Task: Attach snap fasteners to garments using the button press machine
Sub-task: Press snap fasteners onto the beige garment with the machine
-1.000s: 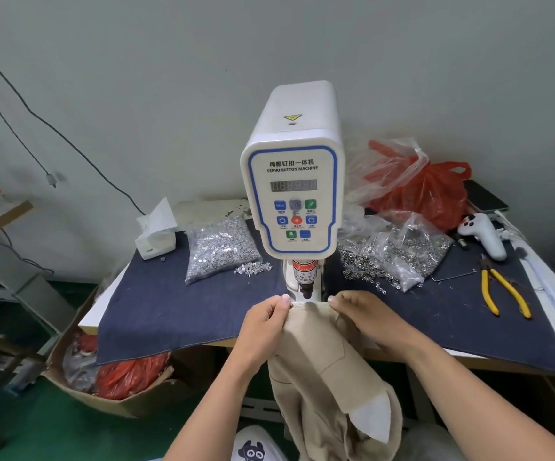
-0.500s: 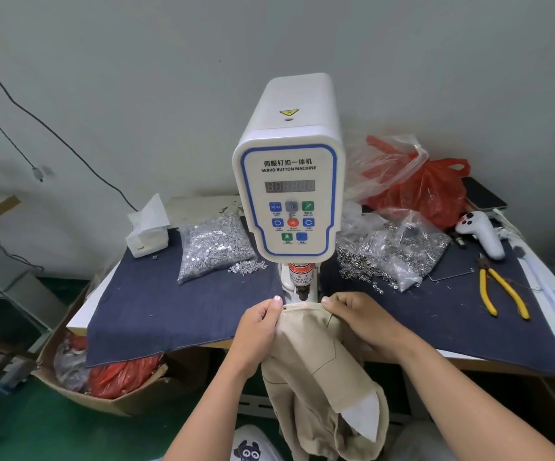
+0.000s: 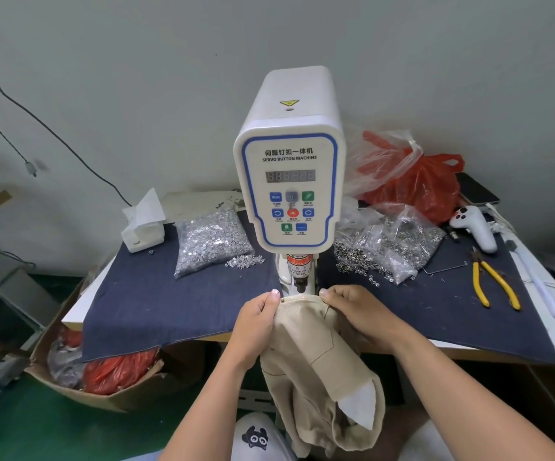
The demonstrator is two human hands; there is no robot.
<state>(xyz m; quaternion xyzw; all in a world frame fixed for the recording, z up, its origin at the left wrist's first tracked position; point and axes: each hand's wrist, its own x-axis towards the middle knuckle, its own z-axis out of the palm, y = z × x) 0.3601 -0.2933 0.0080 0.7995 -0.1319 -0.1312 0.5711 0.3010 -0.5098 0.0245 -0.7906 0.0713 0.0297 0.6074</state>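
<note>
A white servo button machine [image 3: 289, 181] stands at the table's middle, its press head [image 3: 300, 285] just above the cloth. A beige garment [image 3: 316, 361] hangs off the table's front edge, its top edge stretched under the head. My left hand [image 3: 257, 319] pinches that edge on the left, beside a small brass snap [image 3: 282, 299]. My right hand [image 3: 352, 307] pinches it on the right. A red light dot [image 3: 303, 296] shows on the fabric between them.
A bag of silver fasteners [image 3: 208, 239] lies left of the machine, an open bag of ring snaps [image 3: 389, 247] right. Yellow pliers [image 3: 495, 284], a white controller [image 3: 475, 227], red plastic bags [image 3: 425, 184] and a tissue box [image 3: 143, 227] sit on the denim cloth [image 3: 169, 304]. A cardboard box [image 3: 80, 384] stands below left.
Both hands still hold the garment's edge under the press head. The edge has shifted slightly, and the brass snap now shows by my left thumb. The camera has moved a little closer.
</note>
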